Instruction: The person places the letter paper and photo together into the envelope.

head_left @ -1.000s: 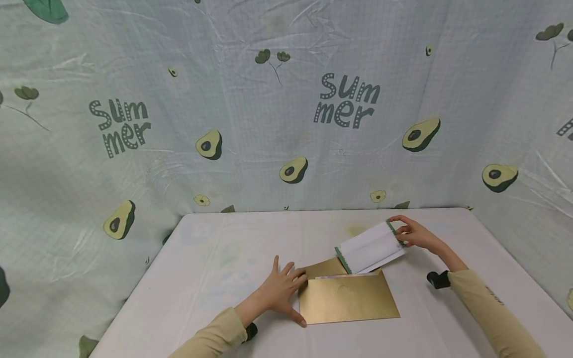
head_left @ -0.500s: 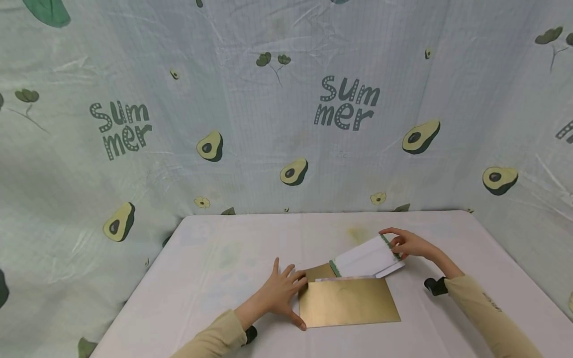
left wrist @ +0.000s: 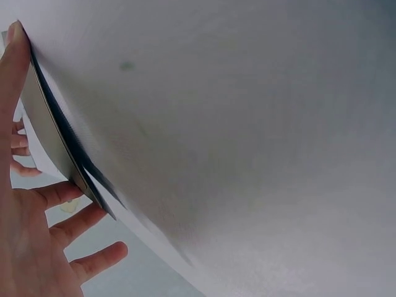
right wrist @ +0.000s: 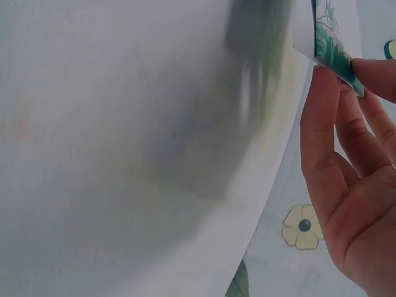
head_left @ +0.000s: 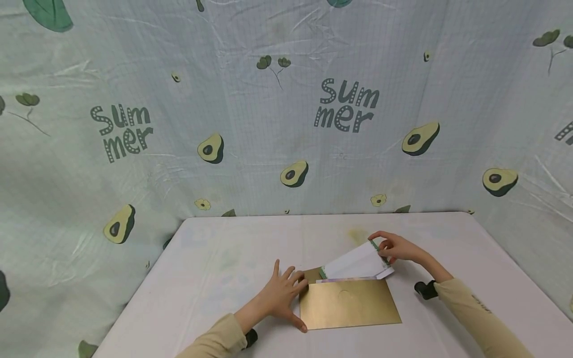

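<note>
The gold envelope lies on the table with its opening at the far side. My left hand holds its left end, thumb at the near corner and fingers at the opening, the other fingers spread. My right hand pinches the right end of a white folded paper with green edges. The paper slants into the opening, its lower part hidden behind the gold front. Green leafy print shows on the paper in the right wrist view. Another paper strip peeks out along the opening.
A pale cloth covers the table. Behind it hangs a light curtain printed with avocados and lettering. Black wrist devices sit on both forearms, the right one close above the table.
My right hand has moved left and toward me, sliding the white paper lower behind the envelope's front. My left hand and the envelope stay in place.
</note>
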{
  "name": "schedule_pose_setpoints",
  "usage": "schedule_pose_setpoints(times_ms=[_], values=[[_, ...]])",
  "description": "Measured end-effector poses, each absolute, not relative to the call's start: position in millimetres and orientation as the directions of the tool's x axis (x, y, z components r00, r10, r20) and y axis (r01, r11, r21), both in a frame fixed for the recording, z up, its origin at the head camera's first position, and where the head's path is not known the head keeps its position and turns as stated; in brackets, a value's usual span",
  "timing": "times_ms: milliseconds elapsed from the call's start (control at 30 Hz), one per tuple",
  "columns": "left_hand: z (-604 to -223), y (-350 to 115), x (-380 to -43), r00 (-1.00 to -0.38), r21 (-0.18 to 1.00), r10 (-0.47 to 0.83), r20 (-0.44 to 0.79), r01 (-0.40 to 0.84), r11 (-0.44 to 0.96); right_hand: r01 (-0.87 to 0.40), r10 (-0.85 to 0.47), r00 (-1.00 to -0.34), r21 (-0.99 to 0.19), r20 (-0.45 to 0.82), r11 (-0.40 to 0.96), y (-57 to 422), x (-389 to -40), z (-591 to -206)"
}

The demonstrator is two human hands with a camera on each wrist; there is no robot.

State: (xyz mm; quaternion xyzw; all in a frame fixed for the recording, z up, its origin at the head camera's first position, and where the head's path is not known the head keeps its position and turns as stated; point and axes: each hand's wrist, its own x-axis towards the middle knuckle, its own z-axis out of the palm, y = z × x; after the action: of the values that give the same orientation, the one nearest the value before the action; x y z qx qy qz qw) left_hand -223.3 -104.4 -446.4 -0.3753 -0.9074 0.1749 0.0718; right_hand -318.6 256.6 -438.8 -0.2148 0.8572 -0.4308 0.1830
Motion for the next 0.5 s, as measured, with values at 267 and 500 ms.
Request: schedule_pose_setpoints(times_ms=[267,500], values=[[-446,-104,-223,-0.694,-0.375,0.72,0.021,0.662,0.649,-0.239,-0.545,-0.832,-0.822,-0.102,0.517,245,-320,-445],[-446,-105,-223,-0.683,-0.368,0.73,0.033,0.67,0.644,-0.25,-0.536,-0.841,-0.818,-0.082,0.518,235,-320,-445]])
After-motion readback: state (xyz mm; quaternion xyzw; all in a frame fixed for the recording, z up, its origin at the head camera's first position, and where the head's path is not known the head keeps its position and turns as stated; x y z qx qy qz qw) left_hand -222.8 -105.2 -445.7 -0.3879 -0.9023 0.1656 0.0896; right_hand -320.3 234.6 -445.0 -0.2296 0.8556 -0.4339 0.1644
